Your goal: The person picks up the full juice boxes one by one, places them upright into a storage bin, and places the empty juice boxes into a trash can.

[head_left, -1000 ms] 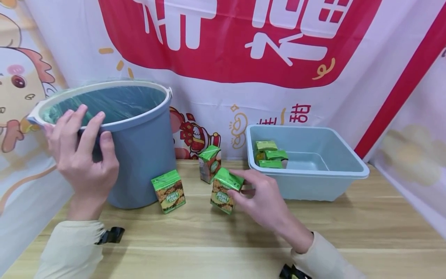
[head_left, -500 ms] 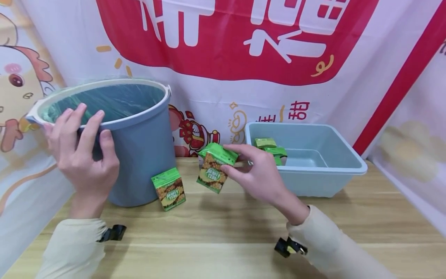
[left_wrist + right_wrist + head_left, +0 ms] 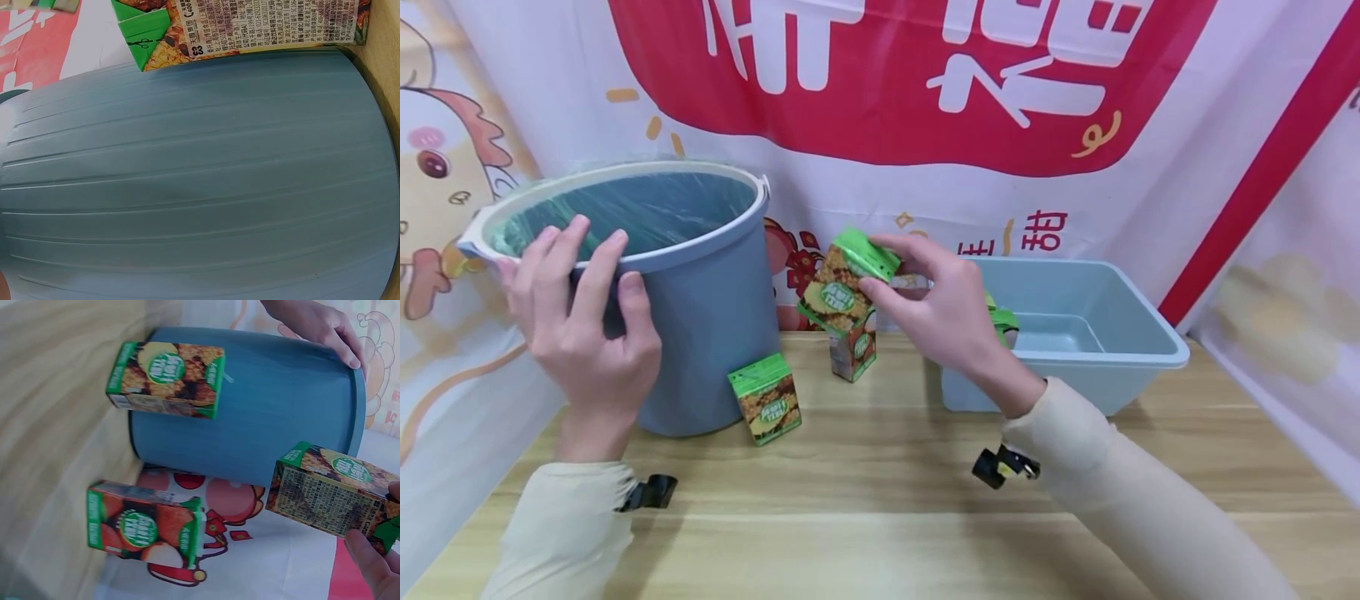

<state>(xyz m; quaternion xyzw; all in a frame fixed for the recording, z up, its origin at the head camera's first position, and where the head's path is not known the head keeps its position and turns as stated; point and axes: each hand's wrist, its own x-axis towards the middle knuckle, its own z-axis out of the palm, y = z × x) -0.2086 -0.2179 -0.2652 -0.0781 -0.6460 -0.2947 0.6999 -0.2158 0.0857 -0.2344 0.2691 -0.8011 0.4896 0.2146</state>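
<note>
In the head view my right hand [image 3: 936, 308] pinches a small drink carton [image 3: 838, 292] between thumb and fingers. Green-topped with a brown-yellow fruit print, the carton is tilted in the air, overlapping a red-fruit carton [image 3: 854, 350] on the table behind it. Another brown-yellow carton [image 3: 767, 400] leans against a blue trash bin [image 3: 715, 333]. My left hand [image 3: 583, 333] holds the bin's near left rim, fingers over the edge and thumb on the outer wall. In the right wrist view the held carton [image 3: 331, 487] shows its text-covered side.
A pale blue plastic tub [image 3: 1075, 379] with several green cartons [image 3: 1003, 325] inside stands at the right. A clear liner [image 3: 647, 208] covers the bin's inside. A printed cloth [image 3: 880, 125] hangs behind the wooden table [image 3: 820, 517].
My right hand has lifted its carton up and left from near the table, past the red-fruit carton. My left hand stays at the bin rim.
</note>
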